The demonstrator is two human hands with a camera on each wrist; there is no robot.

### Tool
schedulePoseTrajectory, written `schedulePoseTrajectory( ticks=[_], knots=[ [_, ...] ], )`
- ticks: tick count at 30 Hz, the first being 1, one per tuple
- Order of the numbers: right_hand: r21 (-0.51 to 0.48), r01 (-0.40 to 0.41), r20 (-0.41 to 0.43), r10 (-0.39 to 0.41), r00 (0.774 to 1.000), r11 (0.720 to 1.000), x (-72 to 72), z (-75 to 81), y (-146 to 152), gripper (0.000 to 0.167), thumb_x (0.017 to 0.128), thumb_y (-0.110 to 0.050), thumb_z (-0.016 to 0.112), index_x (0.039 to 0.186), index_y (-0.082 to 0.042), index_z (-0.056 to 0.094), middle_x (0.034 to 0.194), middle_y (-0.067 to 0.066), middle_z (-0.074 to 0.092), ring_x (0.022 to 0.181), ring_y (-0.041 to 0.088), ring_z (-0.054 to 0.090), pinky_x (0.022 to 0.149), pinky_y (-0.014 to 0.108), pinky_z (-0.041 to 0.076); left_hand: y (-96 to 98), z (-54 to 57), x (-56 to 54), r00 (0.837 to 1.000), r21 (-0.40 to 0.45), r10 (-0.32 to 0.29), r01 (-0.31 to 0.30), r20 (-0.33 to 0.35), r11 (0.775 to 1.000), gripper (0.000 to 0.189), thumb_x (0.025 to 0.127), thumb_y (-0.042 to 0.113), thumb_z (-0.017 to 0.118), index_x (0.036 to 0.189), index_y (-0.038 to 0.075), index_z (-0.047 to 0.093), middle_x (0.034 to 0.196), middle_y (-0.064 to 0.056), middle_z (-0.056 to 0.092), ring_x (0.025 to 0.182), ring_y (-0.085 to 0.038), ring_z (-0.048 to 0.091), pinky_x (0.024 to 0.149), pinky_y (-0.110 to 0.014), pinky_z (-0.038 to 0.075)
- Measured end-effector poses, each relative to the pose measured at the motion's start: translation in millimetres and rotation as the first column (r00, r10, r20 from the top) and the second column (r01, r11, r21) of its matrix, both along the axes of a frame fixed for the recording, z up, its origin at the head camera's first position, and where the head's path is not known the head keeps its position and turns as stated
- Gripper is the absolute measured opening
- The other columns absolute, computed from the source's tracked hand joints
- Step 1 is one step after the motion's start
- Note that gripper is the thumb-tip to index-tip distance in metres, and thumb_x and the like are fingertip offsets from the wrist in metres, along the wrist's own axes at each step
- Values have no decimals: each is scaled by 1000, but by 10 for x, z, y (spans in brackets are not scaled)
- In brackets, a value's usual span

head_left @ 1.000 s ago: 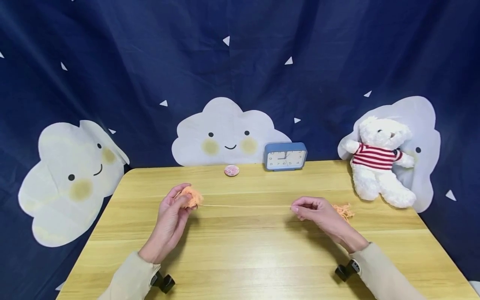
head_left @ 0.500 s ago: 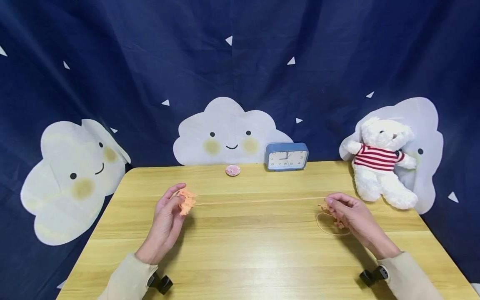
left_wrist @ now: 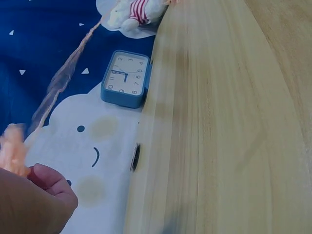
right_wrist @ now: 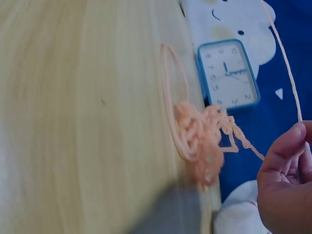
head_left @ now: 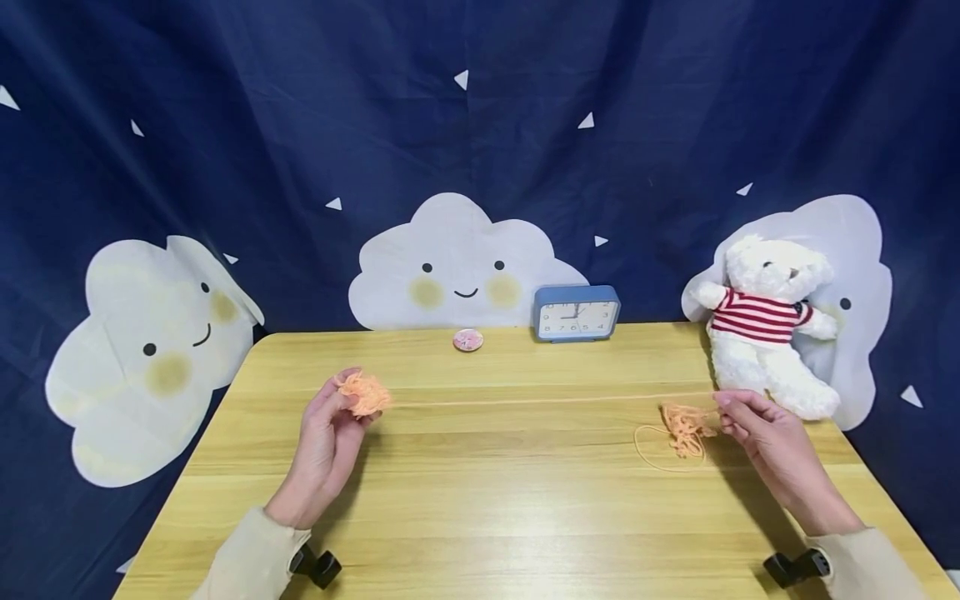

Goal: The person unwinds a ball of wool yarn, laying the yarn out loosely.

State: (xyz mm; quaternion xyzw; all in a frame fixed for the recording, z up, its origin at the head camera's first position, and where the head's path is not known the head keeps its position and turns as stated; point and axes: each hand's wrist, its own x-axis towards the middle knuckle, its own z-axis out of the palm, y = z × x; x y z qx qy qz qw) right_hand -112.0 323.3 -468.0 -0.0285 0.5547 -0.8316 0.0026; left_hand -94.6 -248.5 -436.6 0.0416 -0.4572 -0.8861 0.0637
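Observation:
My left hand (head_left: 330,446) holds a small orange wad of yarn (head_left: 365,394) between thumb and fingers, above the left part of the table. From it a single strand of yarn (head_left: 540,401) runs taut across to my right hand (head_left: 776,450), whose thumb and finger pinch it. A loose orange heap of yarn (head_left: 686,429) with a loop lies just left of the right hand. In the right wrist view, a crinkled thread leads from this tangled heap (right_wrist: 200,141) toward the right hand (right_wrist: 287,175). The left wrist view shows the strand (left_wrist: 73,58) blurred.
A blue clock (head_left: 576,314) stands at the back of the wooden table (head_left: 480,517). Left of it lies a round pink patterned disc (head_left: 468,340). A white teddy bear (head_left: 776,325) in a striped shirt sits at the back right, before a dark blue curtain (head_left: 300,100).
My right hand has moved right, away from the left hand, and the strand between them has grown longer. The yarn heap on the right has come into fuller view. The left hand shifted slightly left.

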Motion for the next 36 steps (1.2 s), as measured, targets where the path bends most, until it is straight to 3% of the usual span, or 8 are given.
schedulePoseTrajectory(
  ticks=[4, 9, 18, 25, 29, 33, 36],
  knots=[
    [-69, 58, -18, -59, 998, 996, 1, 20, 120, 32, 111, 10, 50, 111, 0, 81, 100, 6, 78, 84, 11, 71, 75, 20, 60, -12, 10, -2, 1000, 12, 25, -25, 0, 1000, 32, 104, -8, 38, 119, 5, 63, 107, -6, 61, 92, -16, 58, 79, -29, 51],
    [-158, 144, 29, -141, 990, 977, -1, 60, 250, 31, 111, 7, 51, 108, 0, 82, 94, 7, 78, 81, 12, 74, 74, 20, 61, -36, 11, -17, 999, 19, 48, -48, -5, 999, 30, 104, -9, 38, 114, 6, 62, 104, -6, 60, 90, -17, 58, 79, -30, 52],
    [-269, 308, 119, -286, 951, 912, 2, 123, 383, 29, 110, 7, 54, 102, 2, 82, 89, 11, 78, 74, 14, 74, 68, 22, 62, -92, 32, -7, 997, 31, 79, -79, -1, 996, 27, 107, -9, 39, 114, 5, 62, 104, -6, 62, 85, -17, 56, 74, -28, 48],
    [-320, 361, 130, -337, 933, 876, 10, 144, 530, 30, 111, 7, 52, 98, 6, 78, 85, 12, 74, 74, 17, 72, 67, 25, 62, -90, 38, 2, 997, 57, 82, -82, -2, 995, 26, 108, -9, 38, 112, 5, 60, 100, -5, 59, 79, -16, 51, 64, -25, 40],
    [-267, 311, 138, -283, 949, 912, 0, 107, 582, 31, 111, 6, 51, 97, 4, 79, 86, 11, 76, 74, 15, 73, 68, 24, 62, -88, 39, 8, 997, 97, 72, -72, 4, 993, 27, 108, -10, 38, 115, 3, 61, 102, -7, 58, 81, -18, 53, 69, -26, 47],
    [-172, 166, 145, -142, 979, 971, -8, 40, 616, 35, 112, 5, 49, 100, 1, 81, 91, 8, 77, 79, 14, 75, 73, 23, 62, -83, 50, 16, 999, 90, 36, -37, 4, 995, 39, 106, -11, 35, 131, 2, 60, 110, -10, 55, 86, -20, 58, 74, -27, 52],
    [-77, 81, 147, -69, 987, 994, 1, -25, 627, 38, 113, 5, 47, 102, -4, 82, 96, 4, 77, 84, 11, 75, 76, 21, 61, -76, 57, 18, 1000, 70, 8, -8, -4, 997, 43, 105, -12, 35, 135, 3, 60, 115, -11, 53, 89, -22, 60, 77, -27, 54]
  ],
)
